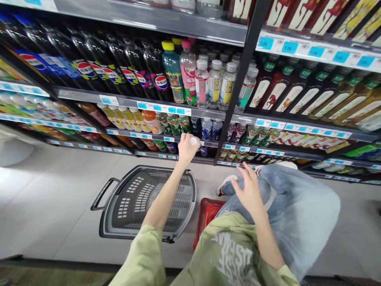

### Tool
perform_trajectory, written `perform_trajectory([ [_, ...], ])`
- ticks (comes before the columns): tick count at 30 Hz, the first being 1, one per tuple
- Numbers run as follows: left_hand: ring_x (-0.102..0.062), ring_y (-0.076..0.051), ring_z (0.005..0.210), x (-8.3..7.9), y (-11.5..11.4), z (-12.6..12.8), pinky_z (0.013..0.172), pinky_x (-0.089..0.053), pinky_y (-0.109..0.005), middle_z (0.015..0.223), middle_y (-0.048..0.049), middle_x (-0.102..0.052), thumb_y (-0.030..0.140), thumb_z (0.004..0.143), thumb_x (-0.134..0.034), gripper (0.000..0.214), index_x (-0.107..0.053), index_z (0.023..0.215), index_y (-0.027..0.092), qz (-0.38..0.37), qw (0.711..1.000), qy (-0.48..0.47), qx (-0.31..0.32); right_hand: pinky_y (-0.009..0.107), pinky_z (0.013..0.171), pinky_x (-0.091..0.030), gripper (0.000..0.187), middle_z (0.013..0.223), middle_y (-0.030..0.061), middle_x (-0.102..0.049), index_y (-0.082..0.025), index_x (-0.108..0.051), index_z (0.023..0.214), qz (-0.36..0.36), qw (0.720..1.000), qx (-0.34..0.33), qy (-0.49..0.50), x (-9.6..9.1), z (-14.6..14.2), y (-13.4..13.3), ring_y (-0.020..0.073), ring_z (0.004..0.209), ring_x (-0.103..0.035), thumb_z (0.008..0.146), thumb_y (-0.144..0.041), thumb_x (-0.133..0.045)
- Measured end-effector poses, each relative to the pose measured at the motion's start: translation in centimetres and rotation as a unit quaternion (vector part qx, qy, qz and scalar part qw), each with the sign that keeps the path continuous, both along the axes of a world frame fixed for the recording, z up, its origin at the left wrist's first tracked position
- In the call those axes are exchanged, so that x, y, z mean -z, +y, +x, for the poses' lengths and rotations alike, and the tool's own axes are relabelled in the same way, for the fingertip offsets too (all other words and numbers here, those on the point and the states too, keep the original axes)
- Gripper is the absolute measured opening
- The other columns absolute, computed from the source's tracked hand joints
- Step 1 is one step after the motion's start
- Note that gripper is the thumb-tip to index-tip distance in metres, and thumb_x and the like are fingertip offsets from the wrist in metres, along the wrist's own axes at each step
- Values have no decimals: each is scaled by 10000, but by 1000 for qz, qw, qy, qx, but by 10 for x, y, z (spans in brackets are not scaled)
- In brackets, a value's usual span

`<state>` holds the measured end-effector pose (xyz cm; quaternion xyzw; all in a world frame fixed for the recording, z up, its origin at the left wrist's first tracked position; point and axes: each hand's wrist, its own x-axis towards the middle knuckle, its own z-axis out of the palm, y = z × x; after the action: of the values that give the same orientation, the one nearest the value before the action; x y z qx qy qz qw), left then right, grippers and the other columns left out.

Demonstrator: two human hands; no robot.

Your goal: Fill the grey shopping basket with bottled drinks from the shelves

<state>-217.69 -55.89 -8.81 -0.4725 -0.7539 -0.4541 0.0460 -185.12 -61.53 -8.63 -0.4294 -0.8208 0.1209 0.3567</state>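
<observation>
My left hand (185,150) is stretched toward the lower shelves, its fingers closed round a bottle with a white cap (193,141). Most of that bottle is hidden by the hand. Just behind it stand small bottles with blue labels (206,129) and dark bottles with green labels (173,124). My right hand (247,191) hovers over my bent knee, fingers spread, holding nothing. Below my left forearm a grey shopping basket (127,198) rests on the floor; nothing shows inside the part I can see.
A red plastic object (205,216), perhaps a stool or basket, is beside me. Large cola bottles (110,67), soda water bottles (214,83) and dark bottles with green caps (285,87) line the upper shelves. A black upright post (238,87) divides the shelving.
</observation>
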Motion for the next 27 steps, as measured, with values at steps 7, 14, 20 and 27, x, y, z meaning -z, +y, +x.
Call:
perform_trajectory([
  [7,-678,-222,884,-16,-100,62,868,-552,-345,924,-39,-670,312,863,-743,140,-630,850,230,22,999,-23,32,600,1294,-393,967,1678,219,-453,-193,-350,1674,-105,990,-71,68,58,-38,-9,381,1566,-445,868,-362,-857],
  [14,-683,-214,833,-14,-182,123,806,-560,-345,887,-24,-686,312,883,-699,103,-629,826,262,-17,997,-62,43,504,1144,-539,853,1396,136,-706,-214,-582,1446,-238,947,-199,89,117,-74,-31,332,1277,-689,670,-234,-935],
  [20,-681,-225,827,-3,-209,133,785,-545,-346,916,-30,-682,369,895,-698,114,-631,869,281,-57,997,-57,4,397,943,-585,495,1094,73,-760,-209,-661,1085,-235,933,-271,26,134,-84,-40,289,1024,-722,627,-221,-848],
  [27,-701,-254,939,4,-210,144,893,-560,-367,950,-45,-722,436,880,-707,187,-625,885,268,-71,994,-86,22,332,813,-559,397,907,32,-766,-212,-669,981,-286,891,-349,40,126,-62,-47,231,814,-717,694,-397,-872],
])
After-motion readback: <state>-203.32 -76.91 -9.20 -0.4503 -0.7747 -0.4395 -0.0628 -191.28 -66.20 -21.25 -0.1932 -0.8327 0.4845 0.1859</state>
